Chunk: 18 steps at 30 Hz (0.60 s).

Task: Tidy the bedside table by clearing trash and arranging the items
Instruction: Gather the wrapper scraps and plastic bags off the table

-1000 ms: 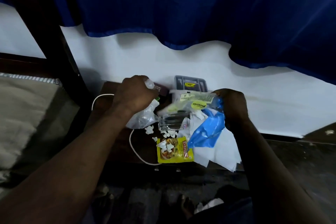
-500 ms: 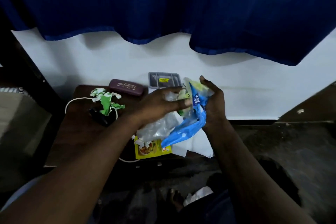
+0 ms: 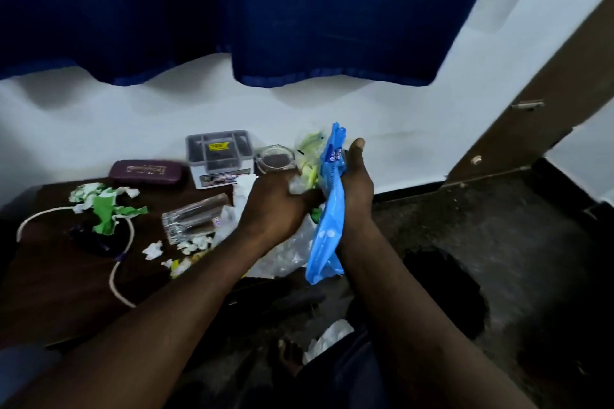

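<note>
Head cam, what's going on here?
A person is gathering trash off a bedside table. The right hand has a grip on a blue plastic wrapper and a greenish wrapper; the left hand presses clear plastic into the bundle. Still on the table: torn paper scraps, a white cable, a maroon case, a grey box.

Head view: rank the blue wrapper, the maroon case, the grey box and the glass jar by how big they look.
1. Blue wrapper, but it is held nearer the camera, so this is unsure.
2. Grey box and maroon case: too alike to rank.
3. Glass jar, smallest.
</note>
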{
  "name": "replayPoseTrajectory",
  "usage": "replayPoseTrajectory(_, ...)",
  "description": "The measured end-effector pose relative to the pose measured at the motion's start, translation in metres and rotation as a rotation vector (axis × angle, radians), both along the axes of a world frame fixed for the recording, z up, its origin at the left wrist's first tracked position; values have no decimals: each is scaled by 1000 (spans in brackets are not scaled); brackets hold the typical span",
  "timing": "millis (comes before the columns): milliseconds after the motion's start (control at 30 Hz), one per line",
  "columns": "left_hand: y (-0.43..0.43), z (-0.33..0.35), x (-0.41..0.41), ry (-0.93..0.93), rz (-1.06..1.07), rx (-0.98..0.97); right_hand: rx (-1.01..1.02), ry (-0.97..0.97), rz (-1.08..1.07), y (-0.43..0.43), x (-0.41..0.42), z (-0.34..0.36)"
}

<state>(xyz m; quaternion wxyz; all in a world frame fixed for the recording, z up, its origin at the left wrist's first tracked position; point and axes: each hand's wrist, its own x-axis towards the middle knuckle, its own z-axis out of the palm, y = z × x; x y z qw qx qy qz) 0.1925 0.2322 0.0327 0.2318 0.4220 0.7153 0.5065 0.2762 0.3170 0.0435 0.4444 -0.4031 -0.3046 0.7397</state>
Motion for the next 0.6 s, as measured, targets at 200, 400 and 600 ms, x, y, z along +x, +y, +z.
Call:
replayPoseTrajectory(200,59,16,71,164,-28,-42,225,221,-53,25,74,21)
replayPoseTrajectory(400,137,3,170,337,-327,-279,522,-506,-405,57,182,-14)
replayPoseTrajectory(600,161,-44,253,-292,-483,-410,198,-744,-787,84,283,-79)
